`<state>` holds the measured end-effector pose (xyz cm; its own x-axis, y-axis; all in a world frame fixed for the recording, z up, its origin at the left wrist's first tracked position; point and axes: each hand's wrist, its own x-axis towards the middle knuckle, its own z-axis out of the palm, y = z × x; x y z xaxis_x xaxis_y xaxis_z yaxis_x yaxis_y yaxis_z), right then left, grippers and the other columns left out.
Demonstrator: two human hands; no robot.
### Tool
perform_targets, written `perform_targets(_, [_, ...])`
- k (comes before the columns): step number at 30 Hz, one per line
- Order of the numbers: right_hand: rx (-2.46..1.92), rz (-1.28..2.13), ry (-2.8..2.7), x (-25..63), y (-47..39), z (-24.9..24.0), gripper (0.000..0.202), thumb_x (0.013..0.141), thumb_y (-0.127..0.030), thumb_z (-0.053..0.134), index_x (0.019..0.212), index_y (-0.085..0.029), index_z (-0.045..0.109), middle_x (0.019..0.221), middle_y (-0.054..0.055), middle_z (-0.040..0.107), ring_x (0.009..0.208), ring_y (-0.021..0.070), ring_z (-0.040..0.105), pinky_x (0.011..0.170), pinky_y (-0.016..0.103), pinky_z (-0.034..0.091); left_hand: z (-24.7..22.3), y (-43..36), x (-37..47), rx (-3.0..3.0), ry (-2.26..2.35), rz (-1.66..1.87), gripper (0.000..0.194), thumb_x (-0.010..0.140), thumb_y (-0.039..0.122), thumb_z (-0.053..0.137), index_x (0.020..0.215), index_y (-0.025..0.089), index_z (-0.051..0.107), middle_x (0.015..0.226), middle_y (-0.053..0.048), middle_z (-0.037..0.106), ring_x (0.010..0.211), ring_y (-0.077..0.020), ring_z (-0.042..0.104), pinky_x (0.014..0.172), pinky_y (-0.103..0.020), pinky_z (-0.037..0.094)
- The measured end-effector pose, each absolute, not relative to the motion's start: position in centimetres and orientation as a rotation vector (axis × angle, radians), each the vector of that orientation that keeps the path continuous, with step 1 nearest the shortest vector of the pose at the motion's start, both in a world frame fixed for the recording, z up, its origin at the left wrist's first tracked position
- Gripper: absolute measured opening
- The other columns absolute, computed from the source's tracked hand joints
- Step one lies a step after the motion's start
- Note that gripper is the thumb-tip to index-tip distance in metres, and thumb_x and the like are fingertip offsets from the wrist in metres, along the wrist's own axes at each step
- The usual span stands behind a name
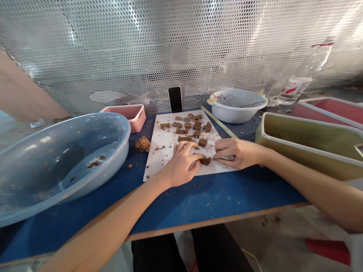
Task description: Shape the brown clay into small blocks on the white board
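A white board (157, 163) bears several brown, dough-like shaped pieces, some of them like small animals, with crumbs scattered among them. Near the board's front edge my left hand (181, 164) has its fingers and thumb closed on a darker brown dough piece (206, 161). Just right of that piece, my right hand (236, 153) hovers at the board's right edge with fingertips drawn together. Whatever sits between the right fingertips, if anything, is too small to name. A crumbly brown lump (142, 144) rests left of the board.
A large blue basin (113, 166) takes up the left, with a pink box (138, 117) behind it. A phone (175, 99), stick (219, 122) and white basin (238, 113) stand behind. Green (300, 153) and red (300, 111) bins and a bottle (297, 85) are right.
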<state>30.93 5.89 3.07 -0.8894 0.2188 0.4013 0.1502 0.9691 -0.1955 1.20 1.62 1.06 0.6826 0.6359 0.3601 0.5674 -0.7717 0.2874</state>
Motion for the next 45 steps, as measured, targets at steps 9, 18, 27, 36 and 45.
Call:
perform_targets(9, [-0.229,0.321,-2.656,30.6,5.8,2.8,0.021,0.112,-0.019,0.060,0.117,-0.018,0.080,0.096,0.011,0.077,0.091,0.0219,0.069,0.083,0.035,0.054,1.0,1.4,1.5,2.753,0.937,0.599,0.037,0.112,0.025,0.055,0.140,0.026,0.079,0.153,-0.017,0.056,0.150,-0.0401,0.040,0.121,-0.067,0.044])
perform_targets(18, [-0.269,0.356,-2.630,30.6,5.8,2.4,0.021,0.112,-0.024,0.063,0.120,-0.020,0.082,0.090,0.008,0.075,0.087,0.0212,0.070,0.080,0.033,0.057,1.0,1.4,1.6,2.758,0.908,0.611,0.037,0.112,0.024,0.055,0.138,0.025,0.081,0.151,-0.016,0.058,0.149,-0.0387,0.043,0.124,-0.064,0.043])
perform_targets(27, [-0.257,0.385,-2.628,30.8,5.9,2.6,0.031,0.114,-0.036,0.064,0.134,-0.024,0.083,0.097,0.010,0.081,0.093,0.0222,0.077,0.088,0.035,0.065,1.2,1.5,1.6,2.735,0.882,0.615,0.032,0.111,0.024,0.059,0.129,0.026,0.085,0.148,-0.015,0.061,0.147,-0.0381,0.044,0.124,-0.062,0.044])
perform_targets(36, [-0.328,0.400,-2.652,30.8,5.6,3.0,0.021,0.112,-0.026,0.065,0.116,-0.021,0.085,0.091,0.008,0.078,0.085,0.0185,0.071,0.084,0.031,0.057,0.9,1.6,1.5,2.728,0.882,0.628,0.034,0.110,0.022,0.059,0.133,0.024,0.084,0.150,-0.016,0.058,0.149,-0.0387,0.042,0.125,-0.064,0.043])
perform_targets(45, [-0.405,0.198,-2.606,31.0,5.9,3.0,0.020,0.110,-0.031,0.069,0.122,-0.019,0.079,0.098,0.008,0.073,0.089,0.0201,0.072,0.082,0.031,0.056,0.9,1.6,1.5,2.673,0.912,0.723,0.035,0.105,0.016,0.060,0.128,0.023,0.084,0.141,-0.014,0.062,0.142,-0.0363,0.047,0.121,-0.062,0.046])
